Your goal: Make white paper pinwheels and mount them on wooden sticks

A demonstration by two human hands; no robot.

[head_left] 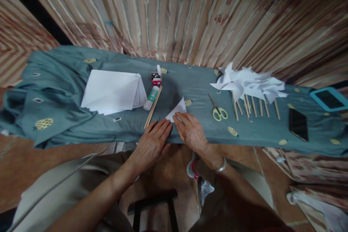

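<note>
A white sheet of paper (178,110), folded to a triangle, lies at the near edge of the cloth-covered table. My left hand (154,137) rests flat at its left corner with fingers stretched out. On the paper's lower right part lies my right hand (191,130), fingers extended and pressing down; it covers some of the paper. Just left of the paper are thin wooden sticks (153,108) and a glue stick (151,98) with a green label. Green-handled scissors (217,110) lie to the right, blades pointing away.
A stack of white paper (110,88) lies on the left. Behind the glue stick stands a small red box (156,78). Several paper pinwheels (247,83) on sticks are piled at the right, beside a dark phone (298,124) and a blue-framed device (330,99). A curtain (168,18) hangs behind.
</note>
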